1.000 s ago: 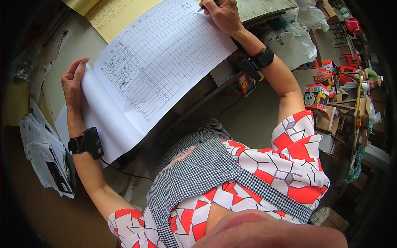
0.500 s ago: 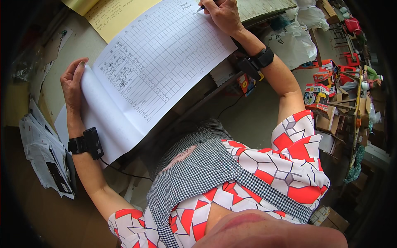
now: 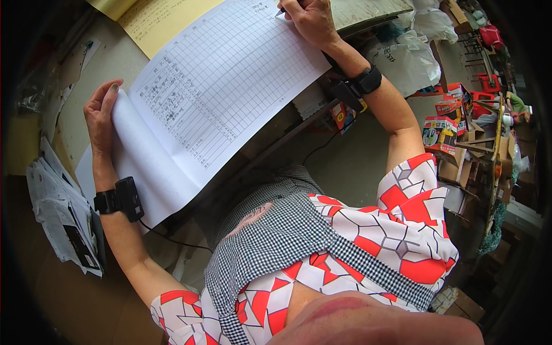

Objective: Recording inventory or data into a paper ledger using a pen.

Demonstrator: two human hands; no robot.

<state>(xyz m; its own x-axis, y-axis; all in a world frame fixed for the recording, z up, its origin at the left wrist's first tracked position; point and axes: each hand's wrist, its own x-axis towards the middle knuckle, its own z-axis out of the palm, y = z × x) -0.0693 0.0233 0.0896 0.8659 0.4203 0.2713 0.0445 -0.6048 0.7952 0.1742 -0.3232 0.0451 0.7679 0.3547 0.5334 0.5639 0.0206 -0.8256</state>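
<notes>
A large white gridded form (image 3: 224,80) lies on the table, with handwriting in its left columns. At its far right corner my right hand (image 3: 313,22) is closed round a pen (image 3: 280,12). The pen's tip is at the paper, and the fingertips are partly cut off by the picture's upper edge. On the left, my left hand (image 3: 100,118) grips the edge of a curled white page (image 3: 144,152), thumb toward the page and fingers bent round its outer side. This page joins the form along a fold.
Yellow handwritten paper (image 3: 164,23) lies beyond the form on the worn table (image 3: 129,54). A stack of papers (image 3: 60,210) stands at the left. White plastic bags (image 3: 408,63), printed red boxes (image 3: 440,135) and cardboard clutter fill the right. Cables hang below the table edge.
My right hand and the pen have shifted very slightly at the form's far corner. My left hand keeps its place on the curled page.
</notes>
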